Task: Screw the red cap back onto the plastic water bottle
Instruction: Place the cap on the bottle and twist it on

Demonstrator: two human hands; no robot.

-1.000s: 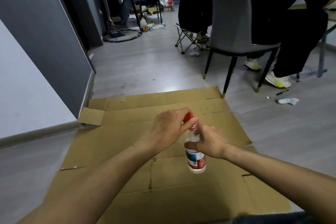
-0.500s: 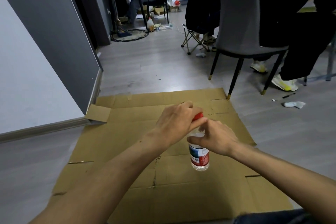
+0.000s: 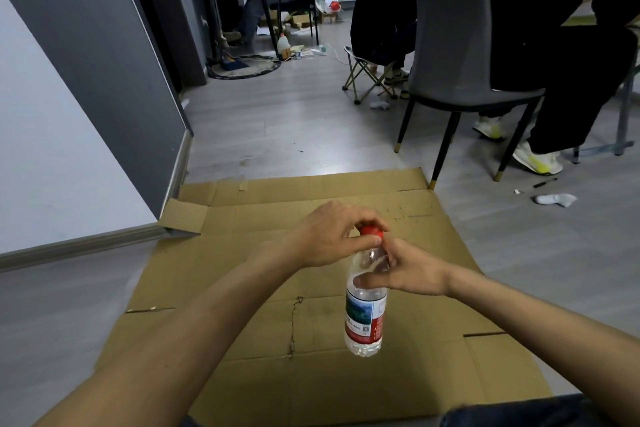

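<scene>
Upright above the flattened cardboard [image 3: 242, 288], the plastic water bottle [image 3: 365, 312] is gripped around its upper body by the right hand [image 3: 412, 270]. Its red cap [image 3: 370, 230], on the bottle's mouth, is pinched by the left hand [image 3: 332, 236].

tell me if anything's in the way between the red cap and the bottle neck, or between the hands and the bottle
Nothing visible is. The red cap already sits on top of the plastic water bottle, pinched by the left hand. The right hand grips the bottle's shoulder directly, above the cardboard.
</scene>
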